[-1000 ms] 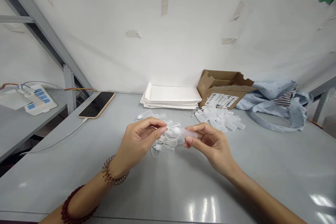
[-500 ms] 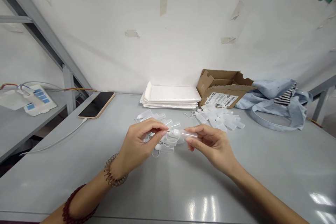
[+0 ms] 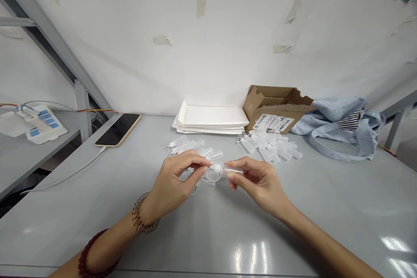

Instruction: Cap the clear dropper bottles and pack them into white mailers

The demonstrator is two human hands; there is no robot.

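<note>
A small translucent dropper bottle [image 3: 233, 170] with a looped white strap at its neck lies level between my hands, above the table. My right hand [image 3: 256, 178] pinches its body between thumb and fingers. At the tip end, my left hand [image 3: 182, 173] closes thumb and forefinger on the small cap, which those fingertips mostly cover. Beneath and behind the left hand lies a pile of similar bottles [image 3: 177, 142], partly hidden by it. A second bottle pile [image 3: 269, 144] sits further right, in front of the cardboard box.
White padded envelopes [image 3: 211, 117] are stacked by the wall, beside an open cardboard box [image 3: 276, 110]. A light blue cloth bag [image 3: 345, 134] lies to the right. On the left are a phone [image 3: 119, 129] with a charging cable [image 3: 78, 169] and a power strip [image 3: 48, 124].
Both hands stay on the bottle, with the left fingertips slightly further right and the right hand slightly left. The strap loop hangs more clearly below the neck. The view has shifted a little.
</note>
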